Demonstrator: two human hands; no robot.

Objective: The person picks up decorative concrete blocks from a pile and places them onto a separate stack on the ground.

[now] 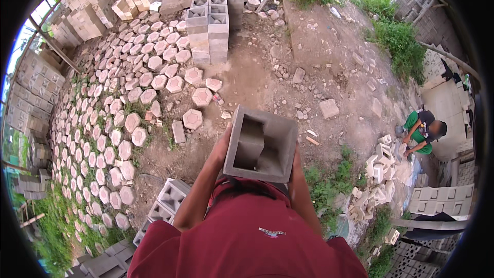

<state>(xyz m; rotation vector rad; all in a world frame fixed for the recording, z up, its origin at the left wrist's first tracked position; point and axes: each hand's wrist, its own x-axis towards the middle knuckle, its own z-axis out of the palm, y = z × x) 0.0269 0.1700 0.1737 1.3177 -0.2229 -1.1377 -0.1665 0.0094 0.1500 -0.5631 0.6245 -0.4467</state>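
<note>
A grey hollow concrete block (280, 169) is held up in front of my body, its open cells facing upward. My left hand (222, 144) is pressed against the block's left side, and my right hand (296, 166) grips its right side. Most of the fingers are hidden behind the block. Farther ahead, slightly left, stands a stack of similar hollow blocks (209, 46), piled several high. More hollow blocks (171, 195) sit low by my left arm.
Hexagonal pavers (133, 122) cover the ground on the left. Loose stones and a block piece (328, 108) lie on the dirt ahead. At right, a person (423, 131) crouches beside a heap of broken blocks (378, 175). Block stacks (85, 18) line the far left.
</note>
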